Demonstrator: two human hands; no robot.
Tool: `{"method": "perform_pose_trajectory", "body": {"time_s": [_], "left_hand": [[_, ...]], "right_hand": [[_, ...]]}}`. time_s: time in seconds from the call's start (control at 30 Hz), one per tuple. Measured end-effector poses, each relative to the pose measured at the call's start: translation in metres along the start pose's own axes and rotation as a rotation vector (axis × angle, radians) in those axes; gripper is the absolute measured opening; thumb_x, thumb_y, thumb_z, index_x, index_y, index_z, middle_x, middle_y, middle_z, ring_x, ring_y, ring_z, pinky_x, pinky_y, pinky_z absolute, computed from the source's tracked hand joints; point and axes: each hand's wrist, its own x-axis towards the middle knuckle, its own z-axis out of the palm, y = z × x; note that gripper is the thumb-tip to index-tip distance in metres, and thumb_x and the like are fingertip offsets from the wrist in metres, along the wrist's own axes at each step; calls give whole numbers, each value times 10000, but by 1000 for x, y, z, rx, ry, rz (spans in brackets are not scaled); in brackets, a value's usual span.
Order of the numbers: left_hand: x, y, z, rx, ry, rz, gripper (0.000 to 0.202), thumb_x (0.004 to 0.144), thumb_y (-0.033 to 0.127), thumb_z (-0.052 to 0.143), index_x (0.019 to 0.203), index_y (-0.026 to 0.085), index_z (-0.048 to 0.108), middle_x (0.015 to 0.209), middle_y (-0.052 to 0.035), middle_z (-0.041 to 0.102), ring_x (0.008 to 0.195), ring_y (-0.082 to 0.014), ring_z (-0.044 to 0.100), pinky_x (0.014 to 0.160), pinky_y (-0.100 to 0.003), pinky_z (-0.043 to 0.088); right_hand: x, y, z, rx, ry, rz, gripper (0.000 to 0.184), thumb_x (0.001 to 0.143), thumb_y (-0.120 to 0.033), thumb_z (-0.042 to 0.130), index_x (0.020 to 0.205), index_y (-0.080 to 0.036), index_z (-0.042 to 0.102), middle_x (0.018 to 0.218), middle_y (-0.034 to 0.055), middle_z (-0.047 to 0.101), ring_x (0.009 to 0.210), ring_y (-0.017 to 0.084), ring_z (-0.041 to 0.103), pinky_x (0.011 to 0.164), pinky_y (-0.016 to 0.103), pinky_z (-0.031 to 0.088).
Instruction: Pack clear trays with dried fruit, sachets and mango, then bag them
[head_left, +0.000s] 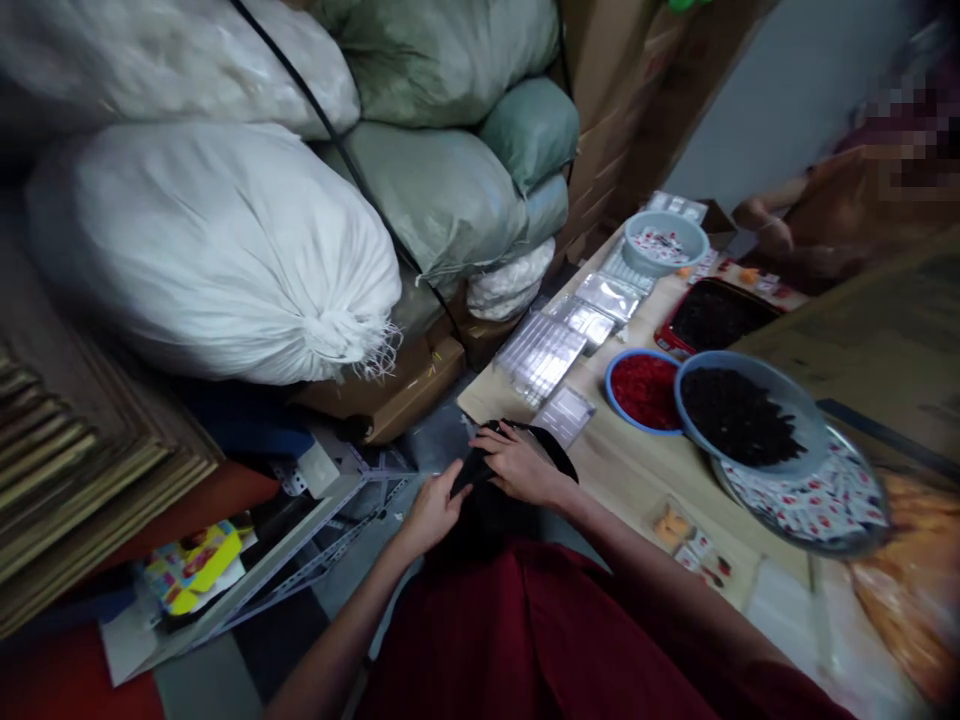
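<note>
the left hand point(435, 512) has its fingers closed narrowly on a black thing point(472, 468) in front of the person's dark red clothing point(480, 640), by the near corner of the pale wooden surface point(615, 462). the right hand point(519, 466) lies over its top, fingers bent and slightly parted; whether they grip it i cannot tell. the hands hide much of the black thing, and what it is stays unclear.

just beyond the right hand a small clear tray point(565, 413) lies on the surface, with larger clear trays point(541, 355) farther along. a blue-rimmed bowl point(609, 392) of red pieces stands beside a wider bowl point(811, 420) of dark pieces, which overlaps a round tray point(787, 538) of printed packets and hides part of it. farther back are a red-edged tray point(669, 336) with dark contents and a pale blue bowl point(654, 262) of small packets; a co-worker's hand point(772, 228) is near them, blurred.

to the left, a knotted white sack point(225, 250) and grey-green sacks point(442, 190) are piled high above a cardboard box point(416, 385). below, stacked cardboard point(112, 450) and a metal frame point(300, 552) crowd the floor near the left forearm, with a bright yellow printed box point(196, 568) between them.
</note>
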Motion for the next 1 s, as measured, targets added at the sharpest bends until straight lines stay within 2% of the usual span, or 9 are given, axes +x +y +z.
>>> {"method": "perform_pose_trajectory", "body": {"time_s": [0.1, 0.23, 0.47, 0.6, 0.7, 0.8, 0.87, 0.93, 1.0], "left_hand": [[4, -22, -17, 39, 7, -65, 386, 954, 365, 483, 1274, 190, 610, 837, -58, 743, 756, -244, 716, 719, -328, 529], [11, -47, -42, 3, 57, -76, 355, 960, 382, 446, 1242, 228, 598, 887, -48, 750, 763, -243, 718, 699, -345, 550], [42, -54, -81, 172, 180, 96, 743, 791, 394, 692, 1453, 215, 405, 1351, -144, 638, 1243, -322, 627, 1033, -478, 513], [69, -43, -104, 183, 311, 104, 493, 846, 369, 602, 1305, 209, 520, 1233, -134, 679, 1152, -323, 658, 993, -463, 527], [87, -41, -117, 164, 305, 137, 253, 826, 236, 518, 1065, 215, 597, 1034, -93, 700, 1018, -279, 682, 905, -384, 545], [105, -56, -120, 195, 305, 87, 258, 779, 166, 501, 1013, 200, 604, 1001, -83, 697, 981, -259, 681, 867, -348, 539], [122, -74, -117, 238, 322, -15, 317, 784, 155, 510, 1082, 185, 613, 1041, -92, 710, 999, -264, 687, 877, -349, 535], [145, -93, -112, 314, 346, -154, 349, 823, 163, 516, 1156, 172, 618, 1065, -107, 721, 1011, -277, 696, 886, -359, 535], [175, -111, -106, 414, 350, -262, 363, 870, 167, 497, 1212, 162, 616, 1114, -127, 722, 1052, -287, 693, 910, -368, 532]], "right_hand": [[25, 6, 14, -87, -45, -5, 160, 922, -117, 571, 976, -146, 719, 1077, 118, 695, 1130, 249, 606, 1188, 495, 333], [66, -1, 27, -160, -10, -77, 172, 954, -131, 533, 934, -123, 704, 974, 114, 661, 1031, 250, 582, 1135, 445, 380], [122, -2, -1, -181, 137, -160, 207, 1014, -183, 478, 906, -146, 651, 964, 101, 631, 955, 234, 520, 982, 393, 445], [141, -1, -26, -182, 260, -180, 282, 1046, -213, 430, 873, -157, 646, 916, 81, 624, 934, 221, 516, 1028, 377, 430], [154, 2, -29, -146, 313, -151, 324, 1061, -220, 389, 874, -171, 648, 891, 66, 619, 925, 209, 527, 1080, 384, 418], [164, 11, -20, -58, 336, -58, 221, 1024, -184, 473, 933, -170, 675, 1022, 81, 650, 1088, 219, 556, 1214, 473, 303], [165, 21, -13, 24, 347, 12, 169, 955, -140, 582, 1084, -158, 689, 1299, 137, 609, 1345, 269, 462, 1251, 562, 215], [158, 34, -6, 114, 349, 112, 374, 891, -106, 657, 1261, -155, 652, 1514, 173, 472, 1497, 322, 308, 1243, 615, 199], [141, 47, 3, 218, 327, 251, 437, 878, -96, 668, 1311, -150, 637, 1509, 184, 490, 1476, 327, 365, 1224, 595, 260]]}}
